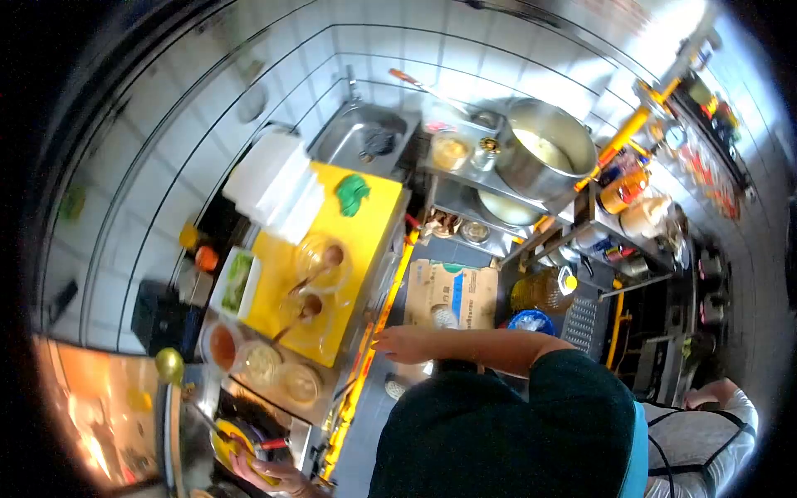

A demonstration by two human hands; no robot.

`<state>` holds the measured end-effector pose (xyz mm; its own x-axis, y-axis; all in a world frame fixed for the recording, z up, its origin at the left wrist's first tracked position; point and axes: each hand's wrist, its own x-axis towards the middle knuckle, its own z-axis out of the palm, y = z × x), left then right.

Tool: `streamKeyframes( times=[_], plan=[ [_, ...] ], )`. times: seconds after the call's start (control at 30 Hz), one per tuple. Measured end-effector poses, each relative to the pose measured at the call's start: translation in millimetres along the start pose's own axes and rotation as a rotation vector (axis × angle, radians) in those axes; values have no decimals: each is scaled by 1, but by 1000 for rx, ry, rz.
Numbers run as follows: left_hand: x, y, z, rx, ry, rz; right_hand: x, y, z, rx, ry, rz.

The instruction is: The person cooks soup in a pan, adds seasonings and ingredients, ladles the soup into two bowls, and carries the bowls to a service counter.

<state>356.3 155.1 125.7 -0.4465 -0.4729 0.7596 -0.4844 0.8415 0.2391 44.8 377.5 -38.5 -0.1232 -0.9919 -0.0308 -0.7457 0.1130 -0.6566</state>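
Note:
At the lower left, my left hand (pixel 270 475) has its fingers on a yellow round object (pixel 235 441), seemingly gripping its edge; its exact kind is blurred. A red handle (pixel 274 444) lies close above those fingers. My right hand (pixel 400 344) reaches across my body, beside the yellow-and-black striped counter edge (pixel 365 365), fingers loosely extended and holding nothing visible. Nearest to it on the counter is a yellow cutting board (pixel 357 241). Clear bowls with two brown-headed ladles (pixel 310 307) stand there, along with a green crumpled cloth (pixel 353 194) and stacked white containers (pixel 278 187).
Behind the board is a metal sink (pixel 336 137). A large pot (pixel 548 149) stands on a shelf rack. Flattened cardboard (pixel 452 290), an oil jug (pixel 544 292) and a blue tub (pixel 531 322) are on the floor. Another person (pixel 701 436) is at lower right.

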Motion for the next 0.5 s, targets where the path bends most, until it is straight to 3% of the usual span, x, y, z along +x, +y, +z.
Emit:
streamKeyframes(
  times=[0.07, 0.13, 0.2, 0.23, 0.3, 0.37, 0.5],
  plan=[
    [16, 33, 59, -547, 52, -136, -26, 30, -11, 13, 103, -35],
    [23, 69, 126, -797, -28, -206, -54, 60, -25, 133, 112, 60],
    [42, 143, 180, -1108, -177, -262, -85, 92, -32, 117, 169, 152],
    [64, 219, 202, -1301, -295, -242, -105, 102, -53, 181, 174, 206],
    [99, 331, 243, -1179, -481, 118, -156, 120, -89, 327, 176, 303],
    [136, 441, 283, -1083, -564, 526, -201, 151, -83, 217, 280, 428],
    [144, 613, 404, -1308, -776, 623, -291, 191, -81, 183, 484, 633]
  ],
)
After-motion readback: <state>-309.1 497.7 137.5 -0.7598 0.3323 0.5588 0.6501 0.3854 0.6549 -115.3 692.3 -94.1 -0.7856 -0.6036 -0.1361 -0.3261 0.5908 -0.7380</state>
